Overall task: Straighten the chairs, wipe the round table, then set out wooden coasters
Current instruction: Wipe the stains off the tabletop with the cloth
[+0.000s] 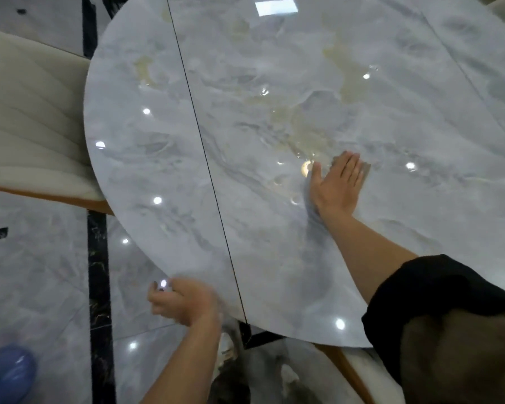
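Observation:
The round grey marble table [158,158] fills most of the view, with a dark seam running across it from the far side to the near rim. My right hand [336,185] lies flat on the top near the middle, fingers stretched out, pressing on a thin grey cloth [313,205] whose edges peek out beside the palm and fingertips. My left hand [184,301] is blurred at the near rim of the table, fingers loosely curled, with nothing visible in it. A cream chair [32,118] stands tucked against the table's left side. No coasters are in view.
A second chair with an orange wooden leg [350,371] stands under the near rim. The glossy marble floor [41,287] has black inlay strips. A blue shoe [6,374] shows at the bottom left. My black sleeve [438,293] covers the right upper arm.

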